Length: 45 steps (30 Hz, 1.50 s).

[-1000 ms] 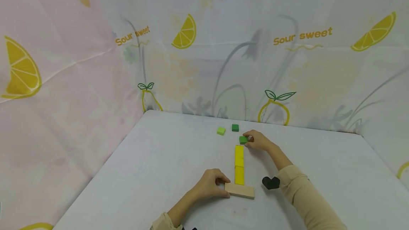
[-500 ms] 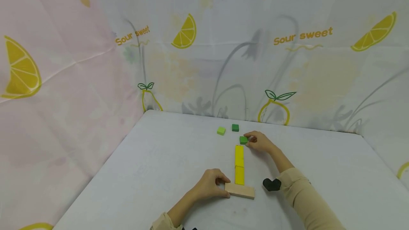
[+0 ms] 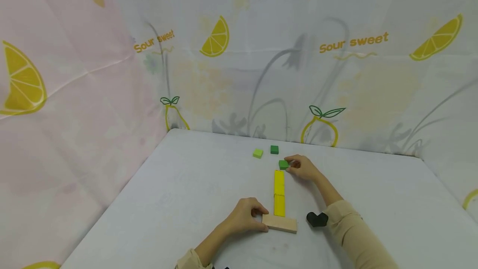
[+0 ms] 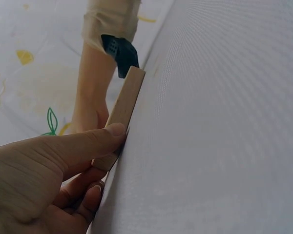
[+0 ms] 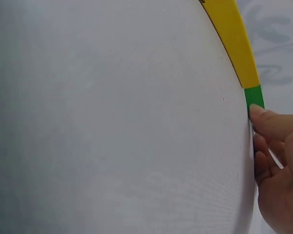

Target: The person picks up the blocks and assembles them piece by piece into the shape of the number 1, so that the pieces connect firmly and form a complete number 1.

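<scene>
My left hand (image 3: 244, 216) pinches the left end of a plain wooden block (image 3: 280, 223) lying flat on the white surface. In the left wrist view, the thumb presses along the side of that wooden block (image 4: 124, 105). Two yellow blocks (image 3: 279, 193) lie end to end in a line reaching from the wooden block toward the back. Just past their far end is a small green block (image 3: 284, 165), pinched at its right side by my right hand (image 3: 303, 167). The right wrist view has the thumb on the green block (image 5: 254, 97), which appears against the yellow block's end.
A light green block (image 3: 258, 153) and a dark green block (image 3: 274, 150) lie farther back. Behind the table (image 3: 194, 186) hangs a lemon-printed cloth (image 3: 239, 74). A black wrist device (image 3: 317, 219) juts from the right sleeve, above the table.
The right hand has shifted very slightly toward the near side, its fingers still at the green block. The left hand and the wooden block stay where they were.
</scene>
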Motion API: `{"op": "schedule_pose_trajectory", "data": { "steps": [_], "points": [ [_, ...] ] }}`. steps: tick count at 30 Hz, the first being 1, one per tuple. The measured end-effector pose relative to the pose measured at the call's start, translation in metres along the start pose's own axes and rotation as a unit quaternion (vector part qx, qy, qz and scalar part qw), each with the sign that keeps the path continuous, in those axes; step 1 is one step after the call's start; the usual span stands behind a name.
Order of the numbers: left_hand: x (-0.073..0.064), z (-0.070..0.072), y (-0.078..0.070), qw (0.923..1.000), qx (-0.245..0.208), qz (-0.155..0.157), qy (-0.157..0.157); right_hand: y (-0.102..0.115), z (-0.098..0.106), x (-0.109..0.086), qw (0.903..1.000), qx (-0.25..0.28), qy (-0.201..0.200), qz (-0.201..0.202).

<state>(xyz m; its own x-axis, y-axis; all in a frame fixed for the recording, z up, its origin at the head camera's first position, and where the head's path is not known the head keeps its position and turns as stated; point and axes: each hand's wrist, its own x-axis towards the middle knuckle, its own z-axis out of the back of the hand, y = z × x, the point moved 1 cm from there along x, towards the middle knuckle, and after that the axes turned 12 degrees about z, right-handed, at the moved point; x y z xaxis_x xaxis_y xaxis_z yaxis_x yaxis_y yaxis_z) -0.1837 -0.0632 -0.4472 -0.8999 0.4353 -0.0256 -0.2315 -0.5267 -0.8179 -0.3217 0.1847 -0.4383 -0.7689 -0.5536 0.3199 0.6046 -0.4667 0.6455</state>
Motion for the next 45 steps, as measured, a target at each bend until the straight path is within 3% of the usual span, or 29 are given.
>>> {"op": "schedule_pose_trajectory", "data": {
  "steps": [17, 45],
  "points": [
    [0.0003, 0.0007, -0.0012, 1.0, 0.0, -0.001, 0.002, -0.0005, 0.0022, -0.0025, 0.9994, 0.01, 0.017, 0.029],
    [0.0, 0.0008, -0.0012, 1.0, -0.001, 0.005, 0.003, -0.0013, 0.0018, -0.0031, 0.999, 0.006, 0.043, 0.009]
  ]
}}
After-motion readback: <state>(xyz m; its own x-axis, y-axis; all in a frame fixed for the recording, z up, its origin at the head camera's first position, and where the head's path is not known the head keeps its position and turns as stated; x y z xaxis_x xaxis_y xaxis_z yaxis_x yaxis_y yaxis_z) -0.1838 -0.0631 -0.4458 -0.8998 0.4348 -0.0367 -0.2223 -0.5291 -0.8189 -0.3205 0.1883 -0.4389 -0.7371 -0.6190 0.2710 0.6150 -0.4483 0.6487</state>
